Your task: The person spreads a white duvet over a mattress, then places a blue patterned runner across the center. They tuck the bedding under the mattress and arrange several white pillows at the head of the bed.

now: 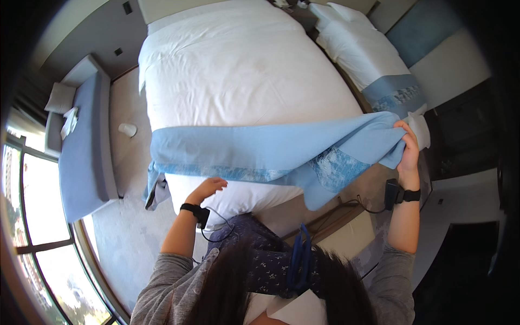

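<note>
A light blue bed runner with a patterned band lies across the foot of the large white bed. My right hand grips its right end and holds it raised off the mattress, so the cloth slopes up and a corner hangs down. The runner's left end drapes over the bed's left side, where a dark underside shows. My left hand hovers just below the runner's near edge, over the white bedding, fingers stretched out and holding nothing. Both wrists wear black straps with small devices and cables.
To the right is a second bed with white bedding and a blue runner. A blue-grey daybed stands by the window on the left. On the carpet between lies a small white object. A bench is at the bed's foot.
</note>
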`<state>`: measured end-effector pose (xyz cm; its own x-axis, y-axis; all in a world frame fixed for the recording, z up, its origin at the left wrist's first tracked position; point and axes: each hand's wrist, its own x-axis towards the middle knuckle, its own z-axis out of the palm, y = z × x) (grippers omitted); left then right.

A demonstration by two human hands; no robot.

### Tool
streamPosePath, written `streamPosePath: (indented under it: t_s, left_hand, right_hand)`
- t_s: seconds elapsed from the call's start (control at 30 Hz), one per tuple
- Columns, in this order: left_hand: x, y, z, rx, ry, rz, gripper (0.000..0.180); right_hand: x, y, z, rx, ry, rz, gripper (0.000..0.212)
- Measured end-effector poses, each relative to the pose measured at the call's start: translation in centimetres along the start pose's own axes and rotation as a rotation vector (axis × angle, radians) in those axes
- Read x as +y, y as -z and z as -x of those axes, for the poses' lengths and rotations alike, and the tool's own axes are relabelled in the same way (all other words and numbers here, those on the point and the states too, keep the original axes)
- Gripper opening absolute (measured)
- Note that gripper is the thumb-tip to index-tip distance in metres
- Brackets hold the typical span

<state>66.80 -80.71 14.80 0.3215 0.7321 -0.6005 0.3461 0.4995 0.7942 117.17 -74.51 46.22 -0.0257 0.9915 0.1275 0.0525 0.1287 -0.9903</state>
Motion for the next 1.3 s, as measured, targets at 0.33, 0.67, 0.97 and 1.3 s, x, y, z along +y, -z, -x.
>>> streamPosePath:
  t_s: [0.33, 0.67, 0.97, 1.3]
  left_hand:
    - [-19.1, 1.5, -16.6, 0.592, 0.049, -0.355, 0.052]
    - [-14.8, -5.1, -18.6, 0.902, -0.130, 1.087, 0.040]
    - [2.8, -9.6, -15.0, 0.765, -0.153, 1.267, 0.029]
    - [17.9, -21.7, -14.9, 0.876, -0.549, 1.474, 0.036]
  right_hand:
    - [-4.5, 5.2, -3.2, 0.240, 0.120, -0.169, 0.024]
    - [4.5, 18.7, -9.8, 0.097, 0.066, -0.084, 0.016]
    - [16.1, 37.4, -18.5, -0.172, -0.042, 0.266, 0.013]
    - [16.4, 59.4, -35.9, -0.146, -0.155, 0.241, 0.023]
